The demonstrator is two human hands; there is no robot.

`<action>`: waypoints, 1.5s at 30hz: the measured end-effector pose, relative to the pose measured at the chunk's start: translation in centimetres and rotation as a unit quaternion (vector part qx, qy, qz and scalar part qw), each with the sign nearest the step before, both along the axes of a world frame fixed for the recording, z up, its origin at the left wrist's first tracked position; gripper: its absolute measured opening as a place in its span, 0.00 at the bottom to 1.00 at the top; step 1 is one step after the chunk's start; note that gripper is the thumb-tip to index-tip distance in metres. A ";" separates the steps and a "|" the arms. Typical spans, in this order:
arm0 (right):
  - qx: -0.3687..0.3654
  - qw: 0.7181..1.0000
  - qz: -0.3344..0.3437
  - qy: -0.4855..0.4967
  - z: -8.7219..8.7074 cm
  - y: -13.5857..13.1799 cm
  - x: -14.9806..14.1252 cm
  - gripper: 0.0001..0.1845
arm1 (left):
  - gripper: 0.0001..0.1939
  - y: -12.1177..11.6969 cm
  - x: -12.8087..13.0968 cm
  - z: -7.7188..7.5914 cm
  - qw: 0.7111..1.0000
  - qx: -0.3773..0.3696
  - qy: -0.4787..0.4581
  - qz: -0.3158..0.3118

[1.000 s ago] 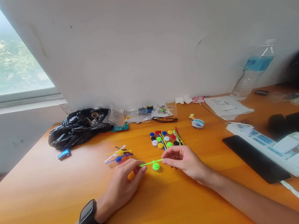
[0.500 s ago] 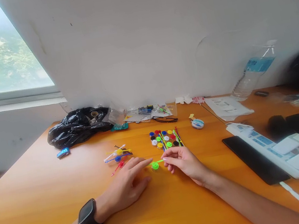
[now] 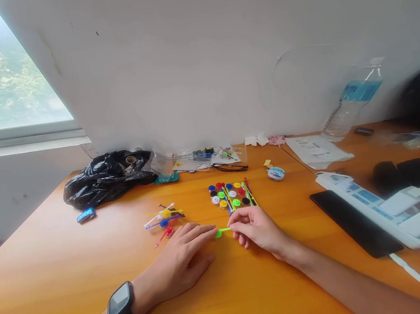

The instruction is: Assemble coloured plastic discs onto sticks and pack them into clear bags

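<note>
Two hands meet | left hand (image 3: 183, 248) half-hides green disc (image 3: 218, 233) | stick barely visible

Orange wooden table (image 3: 55, 292) — black bag (image 3: 106, 178), coloured discs (image 3: 229, 195), power strip (image 3: 381, 205), papers (image 3: 316, 149)

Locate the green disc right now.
Head view, table centre: the green disc lies between the left hand and the right hand, just in front of the coloured discs.

On the orange table (image 3: 55, 292), a crumpled black plastic bag (image 3: 106, 178) lies far left by the wall, a clear water bottle (image 3: 352, 102) leans far right, and a white power strip (image 3: 385, 207) with plugged chargers sits beside a dark phone (image 3: 349, 221) at near right.
</note>
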State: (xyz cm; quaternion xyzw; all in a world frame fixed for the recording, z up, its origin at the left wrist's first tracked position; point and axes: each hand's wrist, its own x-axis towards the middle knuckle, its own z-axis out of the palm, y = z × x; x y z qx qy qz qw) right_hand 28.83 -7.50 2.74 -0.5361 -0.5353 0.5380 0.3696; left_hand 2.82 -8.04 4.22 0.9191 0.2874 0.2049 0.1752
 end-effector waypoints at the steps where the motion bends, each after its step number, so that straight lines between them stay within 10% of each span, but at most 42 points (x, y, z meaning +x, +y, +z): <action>1: 0.021 0.999 0.002 -0.024 -0.1 -0.1 -0.1 0.08 | 0.28 0.0 0.0 0.1 1.000 0.003 0.001 -0.002; 10: 0.428 0.864 0.068 -0.258 0.7 -1.8 -1.2 0.10 | 0.29 -0.1 0.1 0.1 1.000 0.016 0.019 -0.010; 33: 0.459 0.803 0.155 -0.348 -0.6 -1.5 -1.0 0.14 | 0.26 -0.5 1.0 0.7 1.000 0.005 0.011 0.008; 37: 0.449 0.820 0.102 -0.340 0.4 -1.7 -0.9 0.10 | 0.28 -0.3 0.5 -0.1 1.000 0.022 -0.005 0.018; 45: 0.222 0.955 0.003 -0.194 2.0 -2.3 -0.5 0.19 | 0.28 0.5 -0.7 -0.6 0.989 0.065 -0.097 0.093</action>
